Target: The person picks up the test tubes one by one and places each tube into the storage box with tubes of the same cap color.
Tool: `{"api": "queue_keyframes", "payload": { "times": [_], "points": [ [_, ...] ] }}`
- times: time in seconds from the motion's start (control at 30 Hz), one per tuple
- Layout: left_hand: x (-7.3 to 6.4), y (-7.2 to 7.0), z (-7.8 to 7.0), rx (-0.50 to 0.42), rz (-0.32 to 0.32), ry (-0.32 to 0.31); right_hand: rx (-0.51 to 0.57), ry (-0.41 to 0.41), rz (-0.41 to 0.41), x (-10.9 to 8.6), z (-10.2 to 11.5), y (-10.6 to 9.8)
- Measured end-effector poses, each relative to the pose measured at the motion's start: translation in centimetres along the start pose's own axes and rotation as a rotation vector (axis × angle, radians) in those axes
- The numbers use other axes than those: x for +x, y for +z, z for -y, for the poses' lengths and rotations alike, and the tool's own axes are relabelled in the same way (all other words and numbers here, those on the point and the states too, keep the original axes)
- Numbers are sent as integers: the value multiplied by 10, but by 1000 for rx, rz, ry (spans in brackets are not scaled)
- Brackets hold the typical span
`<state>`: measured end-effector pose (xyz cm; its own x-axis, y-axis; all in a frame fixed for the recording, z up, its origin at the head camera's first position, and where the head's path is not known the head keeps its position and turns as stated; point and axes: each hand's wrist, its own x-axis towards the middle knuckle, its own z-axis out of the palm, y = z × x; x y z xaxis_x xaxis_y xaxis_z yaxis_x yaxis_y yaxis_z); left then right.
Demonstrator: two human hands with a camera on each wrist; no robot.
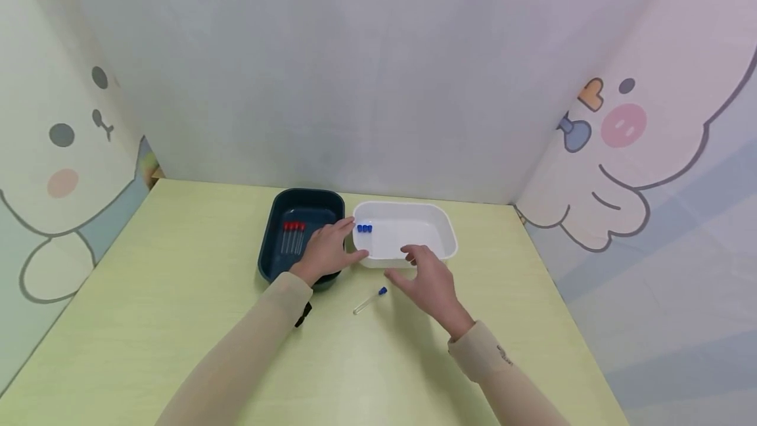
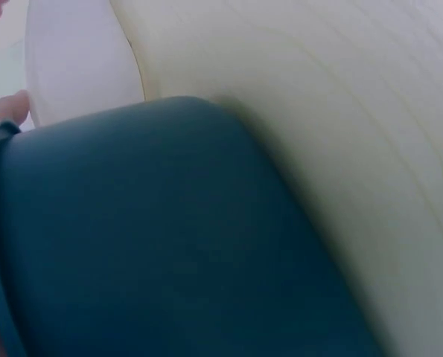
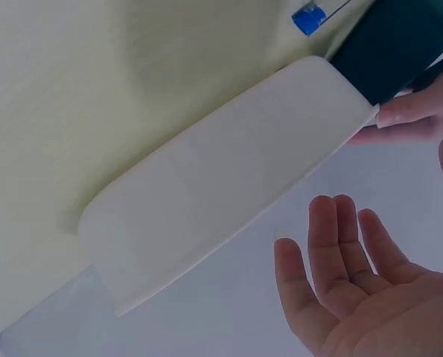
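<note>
My left hand (image 1: 328, 248) reaches over the right side of a dark blue tray (image 1: 264, 242), fingers extended toward the left end of a white tray (image 1: 448, 232). Its thumb is at the white tray's near left corner; whether it presses there I cannot tell. My right hand (image 1: 430, 284), fingers loosely bent and holding nothing, hovers by the white tray's front edge. On the table lies a blue-capped test tube (image 1: 369, 301), between the hands and nearer me. Several red-capped test tubes (image 1: 294, 236) lie side by side in the dark tray. Three blue caps (image 1: 365, 229) show inside the white tray.
Both trays stand side by side toward the back of the pale yellow table (image 1: 195, 248). Behind them rises a whitish curtain (image 1: 331, 84), with cartoon figures on the side panels. A small black object (image 1: 303, 315) shows beside my left sleeve.
</note>
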<state>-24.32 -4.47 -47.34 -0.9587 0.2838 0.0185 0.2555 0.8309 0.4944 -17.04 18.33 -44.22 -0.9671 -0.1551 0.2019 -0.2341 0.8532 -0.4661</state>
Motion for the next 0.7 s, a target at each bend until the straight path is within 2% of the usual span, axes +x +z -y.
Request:
{"api": "queue_keyframes", "payload": {
  "times": [0.13, 0.3, 0.5, 0.7],
  "points": [
    [-1, -1, -1, -4, 4, -4, -9, 9, 42, -10, 2, 6],
    [-1, -3, 1, -10, 15, -6, -55, 67, 132, -17, 1, 17],
    [1, -2, 5, -16, 16, -6, -151, 106, 228, -18, 4, 33],
    [3, -1, 8, -32, 13, 0, -235, 125, 273, -15, 12, 44]
  ]
}}
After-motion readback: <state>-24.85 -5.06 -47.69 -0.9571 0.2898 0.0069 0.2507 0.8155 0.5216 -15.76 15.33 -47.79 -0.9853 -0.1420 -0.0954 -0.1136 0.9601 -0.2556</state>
